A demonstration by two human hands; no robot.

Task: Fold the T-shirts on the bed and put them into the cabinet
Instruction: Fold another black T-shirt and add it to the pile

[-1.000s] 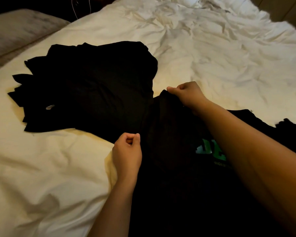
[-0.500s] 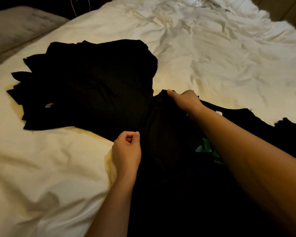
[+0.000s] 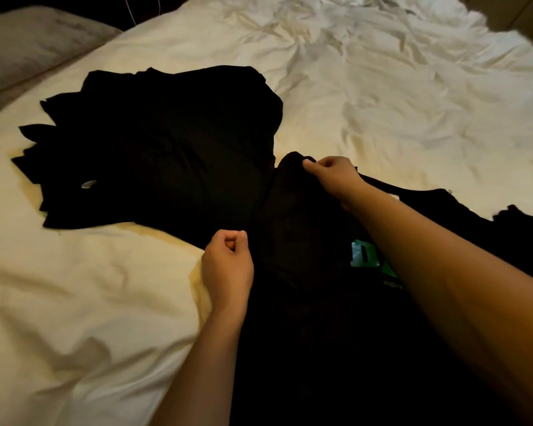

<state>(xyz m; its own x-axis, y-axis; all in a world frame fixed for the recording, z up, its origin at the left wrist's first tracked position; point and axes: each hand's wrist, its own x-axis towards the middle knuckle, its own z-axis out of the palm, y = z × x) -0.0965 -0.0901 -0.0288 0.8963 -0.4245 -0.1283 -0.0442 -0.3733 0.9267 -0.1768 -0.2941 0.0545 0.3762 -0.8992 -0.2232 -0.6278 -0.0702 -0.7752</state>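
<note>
Presently the bed [image 3: 382, 96], under soft, creased white linen, carries all. A flat pile of black T-shirts [image 3: 166, 149] lies toward its left edge. A black T-shirt with green lettering [image 3: 308, 235], limp jersey, is spread at the near edge, mid-fold by my judgement. The right hand [image 3: 336, 176] and left hand [image 3: 228, 265] each clamp a pinching grip on its left side; next, draw that side across squarely.

Dim, warm light; wide-angle bend at edges.
My black T-shirts [image 3: 173, 149] lose all detail; white bedding [image 3: 397, 87] reads brightest far right, slightly soft.
</note>
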